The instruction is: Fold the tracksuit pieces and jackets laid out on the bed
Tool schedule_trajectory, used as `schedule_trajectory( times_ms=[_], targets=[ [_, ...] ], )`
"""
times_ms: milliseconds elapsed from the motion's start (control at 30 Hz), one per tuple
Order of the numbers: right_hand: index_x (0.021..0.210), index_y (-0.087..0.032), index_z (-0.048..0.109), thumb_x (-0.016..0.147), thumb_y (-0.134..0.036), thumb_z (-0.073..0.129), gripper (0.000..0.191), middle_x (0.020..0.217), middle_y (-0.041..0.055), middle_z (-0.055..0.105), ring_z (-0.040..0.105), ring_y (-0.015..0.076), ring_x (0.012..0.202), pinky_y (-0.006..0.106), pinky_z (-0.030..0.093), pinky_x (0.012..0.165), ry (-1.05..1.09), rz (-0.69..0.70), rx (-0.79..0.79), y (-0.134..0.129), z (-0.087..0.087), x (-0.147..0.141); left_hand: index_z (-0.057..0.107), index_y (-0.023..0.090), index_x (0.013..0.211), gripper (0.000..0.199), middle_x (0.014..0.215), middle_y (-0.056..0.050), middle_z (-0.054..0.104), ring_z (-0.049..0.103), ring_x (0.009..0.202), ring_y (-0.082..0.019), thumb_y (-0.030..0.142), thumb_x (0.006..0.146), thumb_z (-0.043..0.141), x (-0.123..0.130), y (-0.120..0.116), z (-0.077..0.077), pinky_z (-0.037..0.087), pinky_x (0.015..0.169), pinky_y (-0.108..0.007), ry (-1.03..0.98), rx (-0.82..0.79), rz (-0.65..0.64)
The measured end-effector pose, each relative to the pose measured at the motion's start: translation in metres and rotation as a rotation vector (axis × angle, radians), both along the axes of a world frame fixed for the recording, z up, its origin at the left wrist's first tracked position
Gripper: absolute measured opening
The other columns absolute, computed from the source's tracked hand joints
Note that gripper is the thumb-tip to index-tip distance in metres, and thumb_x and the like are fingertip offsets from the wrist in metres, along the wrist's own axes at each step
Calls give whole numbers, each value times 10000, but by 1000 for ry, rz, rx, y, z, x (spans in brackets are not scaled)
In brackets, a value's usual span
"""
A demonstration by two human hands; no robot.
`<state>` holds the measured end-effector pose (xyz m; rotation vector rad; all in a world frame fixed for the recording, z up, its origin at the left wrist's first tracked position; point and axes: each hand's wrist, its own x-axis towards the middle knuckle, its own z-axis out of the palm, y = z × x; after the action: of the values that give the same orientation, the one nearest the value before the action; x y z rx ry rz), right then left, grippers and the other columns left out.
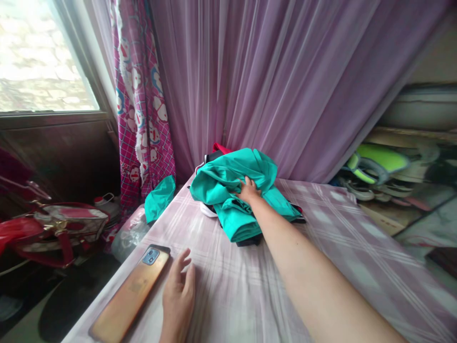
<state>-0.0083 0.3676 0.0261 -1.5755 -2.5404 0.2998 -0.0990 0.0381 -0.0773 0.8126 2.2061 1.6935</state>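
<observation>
A crumpled teal garment [235, 174] lies on top of a pile at the far end of the bed-like surface. My right hand [249, 190] reaches out to it, fingers curled into the folds near its middle. Dark, white and red clothes [222, 148] peek out from under and behind it. My left hand [179, 283] rests low over the checked cloth with its fingers loosely apart and nothing in it. Just left of that hand lies a phone [130, 295], back side up, near the left edge. Whether the teal garment is a top or trousers, I cannot tell.
Purple curtains [250, 71] hang behind the pile, with a patterned magenta curtain [141, 105] at left. Another teal cloth [160, 197] hangs beside the left edge. A handbag [71, 221] stands left, below the window. Shelves with shoes [360, 190] are at right.
</observation>
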Motion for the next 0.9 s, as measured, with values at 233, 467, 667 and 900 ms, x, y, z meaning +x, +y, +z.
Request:
schedule_trajectory(
  times_ms=[233,467,667,900],
  targets=[
    [1516,-233,373,941,-485,481,637,1594,126,321,320,271,1444,466,318,1140,139,118,74,-33,-23,72,637,195,1187,503,1179,-122,698,690,1027,-253,519,820,519,0,7,4,570,811,-367,9,78,-48],
    [1408,-239,534,911,-357,465,515,1498,138,475,437,306,1373,555,357,1098,130,-14,331,-128,-92,200,652,188,1166,512,1093,-113,729,710,930,-240,511,806,486,-3,10,11,568,780,-363,84,42,-64],
    [1116,-205,725,819,-395,443,451,1338,144,623,600,284,1210,443,471,1028,354,-206,307,-179,-127,308,685,211,1105,450,972,-72,755,715,812,-218,464,820,445,-5,9,14,557,783,-353,225,-79,-133],
    [869,-218,752,749,-511,414,463,1030,132,761,695,304,1013,444,538,924,824,-449,222,-197,-121,330,699,204,1077,386,1109,-97,744,683,1028,-235,289,877,381,-3,10,25,515,902,-353,643,-380,-228]
  ],
)
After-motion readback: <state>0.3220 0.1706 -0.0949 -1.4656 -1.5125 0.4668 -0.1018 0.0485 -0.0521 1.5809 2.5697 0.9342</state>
